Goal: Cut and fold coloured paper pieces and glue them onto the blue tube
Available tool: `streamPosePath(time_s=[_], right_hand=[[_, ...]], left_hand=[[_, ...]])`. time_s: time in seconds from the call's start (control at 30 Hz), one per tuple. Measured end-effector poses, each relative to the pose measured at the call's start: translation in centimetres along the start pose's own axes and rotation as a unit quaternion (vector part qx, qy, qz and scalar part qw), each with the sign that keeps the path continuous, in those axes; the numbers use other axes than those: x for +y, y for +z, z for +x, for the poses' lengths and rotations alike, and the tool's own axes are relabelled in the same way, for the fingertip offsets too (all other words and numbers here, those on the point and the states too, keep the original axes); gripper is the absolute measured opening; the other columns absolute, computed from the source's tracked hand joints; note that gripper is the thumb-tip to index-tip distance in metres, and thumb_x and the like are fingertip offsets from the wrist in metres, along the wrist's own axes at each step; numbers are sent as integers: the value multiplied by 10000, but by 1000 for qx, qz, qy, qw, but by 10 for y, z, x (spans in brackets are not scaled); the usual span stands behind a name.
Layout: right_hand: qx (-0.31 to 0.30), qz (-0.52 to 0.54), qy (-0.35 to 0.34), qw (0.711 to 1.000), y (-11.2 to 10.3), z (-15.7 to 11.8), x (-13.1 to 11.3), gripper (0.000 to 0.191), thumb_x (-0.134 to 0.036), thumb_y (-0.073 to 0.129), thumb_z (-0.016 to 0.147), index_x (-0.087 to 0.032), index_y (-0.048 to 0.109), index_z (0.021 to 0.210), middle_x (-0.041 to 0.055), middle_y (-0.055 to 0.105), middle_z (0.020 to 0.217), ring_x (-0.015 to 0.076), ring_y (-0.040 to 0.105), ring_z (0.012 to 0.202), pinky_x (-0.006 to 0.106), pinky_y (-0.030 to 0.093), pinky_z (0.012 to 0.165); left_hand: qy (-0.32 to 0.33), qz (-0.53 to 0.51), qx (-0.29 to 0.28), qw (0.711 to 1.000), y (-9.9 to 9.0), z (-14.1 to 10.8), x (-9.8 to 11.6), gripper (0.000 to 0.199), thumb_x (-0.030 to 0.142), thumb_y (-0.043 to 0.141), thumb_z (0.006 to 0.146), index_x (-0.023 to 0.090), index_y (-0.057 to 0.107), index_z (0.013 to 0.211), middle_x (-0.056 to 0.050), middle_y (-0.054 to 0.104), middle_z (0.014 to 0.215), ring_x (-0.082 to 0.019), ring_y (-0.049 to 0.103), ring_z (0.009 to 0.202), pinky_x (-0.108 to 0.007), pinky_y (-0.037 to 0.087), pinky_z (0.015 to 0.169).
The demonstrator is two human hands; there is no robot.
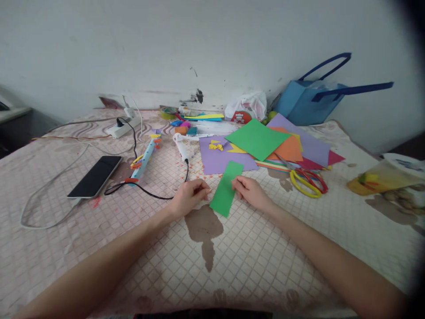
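Note:
A green paper strip (226, 190) lies slanted on the patterned tablecloth (252, 252) before me. My right hand (249, 191) has its fingers closed on the strip's right edge. To the left of the strip is my left hand (190, 196), with thumb and fingers pinched together; whether anything is between the fingertips I cannot make out. Behind the hands, yellow paper scraps (215, 145) rest on a purple sheet (207, 163). A white glue gun (181, 147) with a black cable stands beyond my left hand.
Coloured sheets, topped by a green sheet (257, 138), lie at back right, with yellow-and-red scissors (307, 182) beside them. Leftward are a decorated blue strip (143, 161), a phone (96, 177) and a power strip (124, 127). A blue bag (307, 104) and a plastic cup (381, 177) stand right.

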State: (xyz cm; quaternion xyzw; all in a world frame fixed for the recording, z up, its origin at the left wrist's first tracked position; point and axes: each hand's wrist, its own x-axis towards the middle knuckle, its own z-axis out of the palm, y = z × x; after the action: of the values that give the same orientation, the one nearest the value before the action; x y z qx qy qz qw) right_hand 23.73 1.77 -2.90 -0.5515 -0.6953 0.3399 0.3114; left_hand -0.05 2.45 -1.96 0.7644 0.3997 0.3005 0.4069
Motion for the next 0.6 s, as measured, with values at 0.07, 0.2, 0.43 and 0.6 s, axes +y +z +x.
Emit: streamPosePath(time_s=[0.07, 0.2, 0.43, 0.6], right_hand=[[10, 22, -3, 1000, 0, -4, 1, 300, -422, 434, 882, -206, 500, 685, -51, 478, 477, 95, 430, 413, 213, 336, 417], [6, 94, 6, 996, -2, -13, 3, 197, -403, 540, 821, -209, 535, 852, -24, 564, 696, 84, 475, 468, 215, 383, 429], [33, 111, 31, 993, -3, -17, -1, 208, -398, 537, 821, -212, 549, 911, -52, 507, 551, 115, 516, 484, 217, 381, 425], [56, 134, 23, 989, -3, -15, 0, 223, -413, 553, 811, -200, 555, 877, -29, 546, 637, 95, 497, 473, 214, 376, 414]], left_hand=[[-15, 26, 4, 1000, -2, -1, 1, 248, 369, 526, 843, 155, 589, 735, 20, 574, 563, -88, 500, 507, -198, 387, 501], [45, 70, -23, 996, -3, -2, 4, 218, 368, 671, 736, 160, 612, 758, -3, 600, 681, -118, 550, 636, -220, 434, 591], [180, 145, -100, 968, 3, -4, 11, 187, 234, 659, 753, 177, 622, 927, -68, 605, 953, -201, 542, 939, -327, 437, 847], [211, 163, -102, 958, 4, -3, 9, 94, 156, 530, 833, 176, 621, 820, -65, 608, 893, -183, 550, 899, -313, 437, 831]])
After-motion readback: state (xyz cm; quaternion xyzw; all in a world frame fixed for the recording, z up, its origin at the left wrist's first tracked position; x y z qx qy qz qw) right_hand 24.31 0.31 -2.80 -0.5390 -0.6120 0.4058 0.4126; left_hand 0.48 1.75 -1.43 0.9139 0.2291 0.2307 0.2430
